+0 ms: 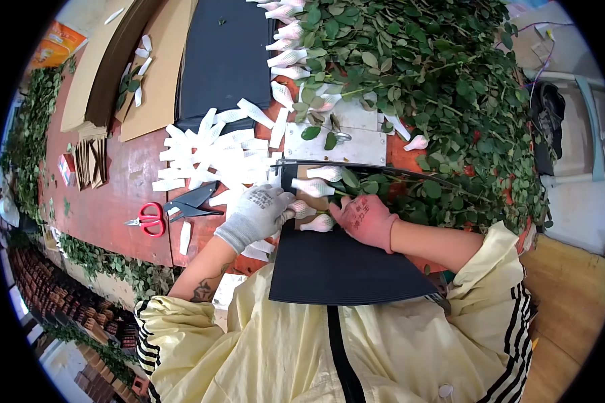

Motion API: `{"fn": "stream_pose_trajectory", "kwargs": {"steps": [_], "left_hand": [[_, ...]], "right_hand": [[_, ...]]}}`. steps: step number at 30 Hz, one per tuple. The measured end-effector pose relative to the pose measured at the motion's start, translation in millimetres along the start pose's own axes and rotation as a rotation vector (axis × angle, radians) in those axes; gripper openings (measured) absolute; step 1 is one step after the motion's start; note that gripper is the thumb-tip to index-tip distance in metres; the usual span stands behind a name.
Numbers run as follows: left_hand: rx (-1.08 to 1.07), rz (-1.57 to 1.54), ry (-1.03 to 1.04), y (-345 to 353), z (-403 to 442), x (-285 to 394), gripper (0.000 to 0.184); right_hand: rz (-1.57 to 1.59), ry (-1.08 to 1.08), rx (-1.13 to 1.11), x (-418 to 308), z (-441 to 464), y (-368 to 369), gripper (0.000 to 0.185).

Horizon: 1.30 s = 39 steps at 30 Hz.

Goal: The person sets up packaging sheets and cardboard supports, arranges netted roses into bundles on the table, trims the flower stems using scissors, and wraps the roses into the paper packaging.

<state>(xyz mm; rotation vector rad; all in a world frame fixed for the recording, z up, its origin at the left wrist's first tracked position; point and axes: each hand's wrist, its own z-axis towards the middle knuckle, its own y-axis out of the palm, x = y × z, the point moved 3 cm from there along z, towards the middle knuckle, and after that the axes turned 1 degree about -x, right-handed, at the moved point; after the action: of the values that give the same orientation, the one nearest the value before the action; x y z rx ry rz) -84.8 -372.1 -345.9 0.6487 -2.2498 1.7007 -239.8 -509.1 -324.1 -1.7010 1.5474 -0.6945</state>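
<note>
Rose buds in white foam net sleeves (pixel 314 187) lie in a short column on a brown and black cardboard sheet (pixel 349 269), heads to the left, leafy stems to the right. My left hand (pixel 257 211), in a grey-white glove, has its fingers closed at the head of a netted rose bud (pixel 305 210). My right hand (pixel 363 220), in a pinkish-red glove, is curled round the stems just right of the buds; its fingertips are partly hidden. Another netted bud (pixel 317 223) lies between the hands, nearest me.
Loose white net sleeves (pixel 215 154) are heaped at left, with red-handled scissors (pixel 151 219) and a black stapler-like tool (pixel 193 200) beside them. Leafy roses (pixel 417 80) pile up at right. Black cardboard sheets (pixel 225 60) are stacked behind. A metal plate (pixel 349 138) lies ahead.
</note>
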Motion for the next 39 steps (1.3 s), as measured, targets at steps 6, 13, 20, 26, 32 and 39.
{"fn": "stream_pose_trajectory", "kwargs": {"steps": [6, 13, 20, 26, 32, 39], "left_hand": [[0.005, -0.085, 0.091, 9, 1, 13, 0.034], [0.203, 0.019, 0.201, 3, 8, 16, 0.032], [-0.044, 0.060, 0.070, -3, 19, 22, 0.031], [0.024, -0.079, 0.101, -2, 17, 21, 0.035], [-0.004, -0.200, 0.037, -3, 14, 12, 0.031], [0.223, 0.051, 0.033, -1, 27, 18, 0.025]], "right_hand": [[0.021, -0.088, 0.171, 12, -27, -10, 0.031], [0.152, 0.115, 0.425, 48, -40, -15, 0.026], [0.082, 0.019, -0.025, 14, -37, -22, 0.031], [0.205, 0.122, 0.089, 17, -29, 10, 0.059], [0.064, 0.151, 0.240, 16, -48, -29, 0.041], [0.153, 0.053, 0.205, 15, -33, -5, 0.025]]}}
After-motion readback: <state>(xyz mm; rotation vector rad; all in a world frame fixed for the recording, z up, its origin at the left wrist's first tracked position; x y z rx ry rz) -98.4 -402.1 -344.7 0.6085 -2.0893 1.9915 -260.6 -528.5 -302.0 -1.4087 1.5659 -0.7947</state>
